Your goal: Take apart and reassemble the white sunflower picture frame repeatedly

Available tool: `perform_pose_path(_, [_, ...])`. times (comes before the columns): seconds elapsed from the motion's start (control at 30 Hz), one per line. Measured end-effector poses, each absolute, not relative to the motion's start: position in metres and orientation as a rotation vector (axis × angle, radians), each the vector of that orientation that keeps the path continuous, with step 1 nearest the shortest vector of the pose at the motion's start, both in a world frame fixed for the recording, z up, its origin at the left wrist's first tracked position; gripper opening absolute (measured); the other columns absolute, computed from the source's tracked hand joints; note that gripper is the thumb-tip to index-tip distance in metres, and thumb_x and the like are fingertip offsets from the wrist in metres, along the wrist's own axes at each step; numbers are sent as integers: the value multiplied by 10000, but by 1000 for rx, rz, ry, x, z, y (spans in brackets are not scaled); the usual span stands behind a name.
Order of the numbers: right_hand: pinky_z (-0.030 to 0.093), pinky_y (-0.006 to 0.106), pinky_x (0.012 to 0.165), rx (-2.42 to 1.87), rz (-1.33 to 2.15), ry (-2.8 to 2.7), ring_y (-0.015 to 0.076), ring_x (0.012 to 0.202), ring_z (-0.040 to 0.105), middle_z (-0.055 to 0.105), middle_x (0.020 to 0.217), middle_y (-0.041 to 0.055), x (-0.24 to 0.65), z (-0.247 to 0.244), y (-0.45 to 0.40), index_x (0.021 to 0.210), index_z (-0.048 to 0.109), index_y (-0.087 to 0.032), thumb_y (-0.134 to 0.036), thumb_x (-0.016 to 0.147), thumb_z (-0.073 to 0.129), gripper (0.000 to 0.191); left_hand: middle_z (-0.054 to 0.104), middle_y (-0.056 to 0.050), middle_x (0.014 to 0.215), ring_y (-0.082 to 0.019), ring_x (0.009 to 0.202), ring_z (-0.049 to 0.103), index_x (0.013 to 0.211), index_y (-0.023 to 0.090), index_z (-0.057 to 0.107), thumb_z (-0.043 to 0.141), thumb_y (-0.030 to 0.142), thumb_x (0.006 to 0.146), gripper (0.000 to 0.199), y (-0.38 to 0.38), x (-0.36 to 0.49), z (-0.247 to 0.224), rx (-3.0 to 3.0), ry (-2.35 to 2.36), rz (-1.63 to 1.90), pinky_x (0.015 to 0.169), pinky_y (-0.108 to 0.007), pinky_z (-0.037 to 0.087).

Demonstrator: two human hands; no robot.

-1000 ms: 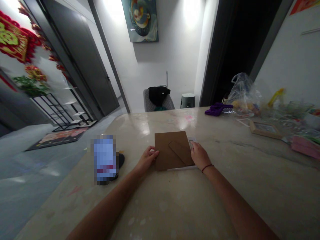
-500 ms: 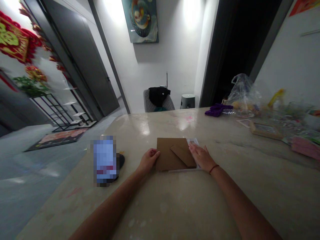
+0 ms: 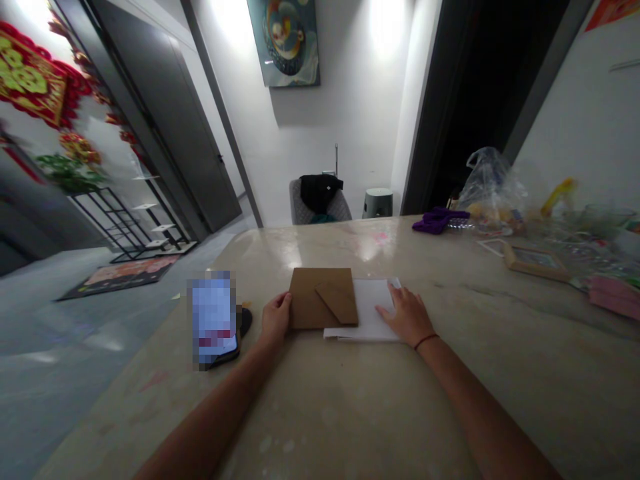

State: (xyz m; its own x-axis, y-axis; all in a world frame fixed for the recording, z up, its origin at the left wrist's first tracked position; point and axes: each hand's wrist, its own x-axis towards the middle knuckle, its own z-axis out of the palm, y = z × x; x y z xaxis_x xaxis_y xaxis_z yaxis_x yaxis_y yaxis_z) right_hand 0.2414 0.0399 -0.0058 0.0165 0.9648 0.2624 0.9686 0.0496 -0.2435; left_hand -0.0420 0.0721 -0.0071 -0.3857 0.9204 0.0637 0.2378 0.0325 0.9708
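Here, you have one brown board [image 3: 315, 287] overlapping white paper [image 3: 369, 303], sheets uncountable.
Your left hand [image 3: 275, 319] has its fingers closed on the board's left edge; your right hand [image 3: 411, 317] has its fingers spread wide across the paper, gripping nothing. Both things lie on the surface [image 3: 340, 413] between your two hands, with one wooden frame [image 3: 536, 261] well off to the right.

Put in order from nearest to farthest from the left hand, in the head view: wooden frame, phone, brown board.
1. Brown board: held at its left edge by the left hand.
2. Phone: left of that hand.
3. Wooden frame: far to the right.
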Motion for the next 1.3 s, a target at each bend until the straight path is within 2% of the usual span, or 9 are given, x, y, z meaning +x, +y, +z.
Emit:
perform_pose_path(0.1, [352, 397, 877, -2085, -106, -1790, 299, 1047, 492, 528, 1120, 202, 241, -5, 38, 1235, 416, -80, -568, 681, 577, 755, 688, -101, 969, -242, 891, 622, 927, 130, 661, 508, 367, 724, 348, 72, -44, -8, 1191, 1706, 1411, 753, -333, 472])
perform_pose_path(0.17, [369, 388, 836, -2158, -102, -1709, 310, 1023, 494, 523, 1081, 207, 242, -5, 38, 1185, 447, -80, -609, 624, 606, 787, 692, -96, 954, -242, 888, 624, 915, 137, 662, 508, 362, 723, 333, 71, -43, -8, 1205, 1719, 1418, 758, -334, 471])
perform_pose_path(0.27, [387, 372, 798, -2209, 3, -1664, 298, 983, 512, 508, 1070, 197, 246, -9, 41, 1089, 507, -101, -595, 624, 613, 687, 694, -90, 943, -240, 888, 625, 894, 143, 664, 518, 351, 716, 310, 70, -42, -7, 1233, 1729, 1417, 764, -332, 470])
perform_pose_path(0.47, [385, 334, 849, -2133, 172, -1666, 264, 989, 521, 520, 1074, 184, 257, -24, 53, 1255, 394, -78, -421, 694, 613, 692, 696, -103, 908, -238, 846, 633, 893, 132, 658, 510, 344, 718, 312, 69, -40, -5, 1266, 1750, 1399, 743, -336, 476])
perform_pose_path(0.73, [385, 311, 874, -2141, 212, -1663, 245, 1011, 519, 520, 1106, 158, 259, -25, 54, 1266, 419, -109, -332, 742, 553, 585, 699, -84, 891, -223, 832, 635, 876, 143, 659, 504, 351, 723, 301, 66, -38, -1, 1293, 1767, 1374, 726, -308, 475])
perform_pose_path(0.8, [379, 306, 876, -2144, 191, -1689, 244, 1016, 514, 520, 1113, 154, 255, -21, 51, 1229, 468, -119, -322, 749, 538, 526, 699, -86, 893, -222, 831, 634, 884, 138, 655, 495, 348, 730, 306, 66, -38, 0, 1296, 1769, 1370, 727, -308, 474])
perform_pose_path(0.9, [377, 319, 869, -2166, 135, -1720, 252, 1020, 506, 526, 1110, 156, 248, -15, 47, 1136, 549, -124, -349, 781, 486, 425, 695, -94, 911, -227, 843, 630, 893, 134, 651, 501, 340, 728, 304, 66, -37, 0, 1304, 1768, 1365, 738, -314, 469])
perform_pose_path(1.07, [400, 353, 826, -2163, 53, -1754, 284, 985, 517, 538, 1057, 176, 244, -12, 47, 1041, 584, -108, -535, 734, 515, 531, 695, -96, 907, -230, 836, 631, 877, 140, 655, 513, 336, 724, 287, 65, -35, 1, 1315, 1750, 1359, 722, -311, 470])
perform_pose_path(1.3, [418, 344, 800, -2120, 171, -1701, 252, 947, 546, 531, 1023, 135, 251, -19, 55, 1072, 568, -163, -506, 694, 582, 510, 697, -95, 896, -234, 839, 630, 856, 139, 666, 534, 354, 709, 292, 64, -35, 0, 1349, 1734, 1364, 745, -321, 465])
